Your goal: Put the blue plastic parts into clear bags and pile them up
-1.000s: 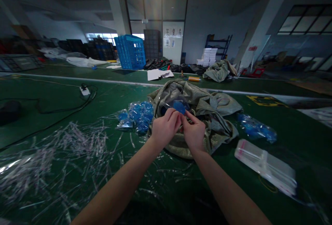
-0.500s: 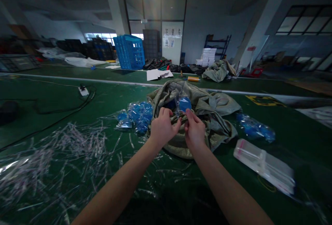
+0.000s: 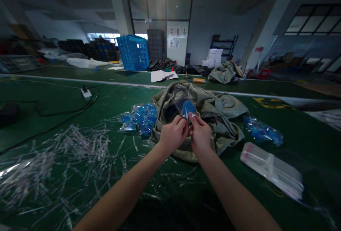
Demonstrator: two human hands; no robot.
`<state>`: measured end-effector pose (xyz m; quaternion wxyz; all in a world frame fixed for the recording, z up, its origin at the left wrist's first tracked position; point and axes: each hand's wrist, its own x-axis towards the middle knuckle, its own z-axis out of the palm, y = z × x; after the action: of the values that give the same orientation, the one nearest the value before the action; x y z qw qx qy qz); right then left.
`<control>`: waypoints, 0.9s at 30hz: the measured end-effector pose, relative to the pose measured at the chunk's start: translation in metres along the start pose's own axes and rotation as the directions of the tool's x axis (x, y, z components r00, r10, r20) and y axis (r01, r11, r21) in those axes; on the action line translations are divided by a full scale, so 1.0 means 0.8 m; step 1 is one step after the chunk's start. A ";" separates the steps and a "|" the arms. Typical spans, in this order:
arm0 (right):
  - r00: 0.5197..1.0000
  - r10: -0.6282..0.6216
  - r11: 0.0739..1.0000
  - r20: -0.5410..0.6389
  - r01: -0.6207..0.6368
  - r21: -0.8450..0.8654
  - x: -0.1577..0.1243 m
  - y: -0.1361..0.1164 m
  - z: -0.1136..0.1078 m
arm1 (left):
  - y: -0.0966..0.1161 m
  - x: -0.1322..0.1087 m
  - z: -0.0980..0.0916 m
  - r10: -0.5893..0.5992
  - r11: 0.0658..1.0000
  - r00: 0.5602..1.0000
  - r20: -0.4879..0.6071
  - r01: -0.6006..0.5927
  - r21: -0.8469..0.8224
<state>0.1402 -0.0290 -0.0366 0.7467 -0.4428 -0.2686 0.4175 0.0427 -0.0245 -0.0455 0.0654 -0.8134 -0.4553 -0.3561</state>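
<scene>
A clear plastic bag with a round blue piece (image 3: 188, 107) inside is held up in front of me, over the mouth of a grey-green woven sack (image 3: 183, 88). My left hand (image 3: 174, 132) is closed, its fingertips pinching the bag's near edge. Beside it, my right hand (image 3: 200, 134) pinches the same bag between thumb and fingers, just below the blue piece. Left of the sack lies a heap of bagged blue pieces (image 3: 140, 119). More bagged blue pieces (image 3: 262, 130) lie to the right of it.
Torn clear plastic strips (image 3: 80, 149) are scattered over the green table at left. A bundle of flat clear bags (image 3: 271, 170) lies at right. A power strip (image 3: 86, 92) with black cables sits at far left. Behind stand a blue crate (image 3: 133, 53) and an orange tube (image 3: 198, 80).
My left hand has moved right and its fingers have closed on the bag's edge beside my right hand. The bag with the blue piece has tilted slightly.
</scene>
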 end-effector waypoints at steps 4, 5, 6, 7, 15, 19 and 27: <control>0.994 -0.111 0.989 0.006 0.111 -0.101 0.007 -0.009 -0.005 | -0.004 0.003 -0.010 0.104 0.974 0.994 0.033 -0.095 -0.206; 0.991 -0.131 0.983 0.022 0.132 -0.124 0.010 -0.013 -0.007 | -0.009 0.006 -0.015 0.118 0.949 0.992 0.048 -0.098 -0.300; 0.989 -0.144 0.978 0.037 0.148 -0.150 0.012 -0.016 -0.009 | -0.015 0.009 -0.021 0.109 0.913 0.992 0.063 -0.075 -0.400; 0.987 -0.149 0.971 0.056 0.157 -0.180 0.015 -0.020 -0.010 | -0.023 0.014 -0.026 0.067 0.866 0.995 0.080 -0.018 -0.500; 0.931 -0.018 0.923 0.364 0.155 -0.351 0.015 -0.047 -0.019 | -0.087 0.041 -0.052 -0.378 0.027 0.781 0.497 0.546 -0.837; 0.897 -0.031 0.896 0.442 0.220 -0.385 0.006 -0.049 -0.018 | -0.088 0.038 -0.055 -0.232 -0.065 0.792 0.565 0.567 -0.821; 0.893 -0.147 0.843 0.426 0.338 -0.418 0.007 -0.041 -0.018 | -0.083 0.037 -0.047 -0.221 -0.047 0.821 0.527 0.531 -0.846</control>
<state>0.1667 -0.0394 -0.0139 0.5943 -0.4874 -0.5570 0.3146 -0.0192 0.0181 -0.0135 -0.6507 -0.5128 -0.3039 -0.4705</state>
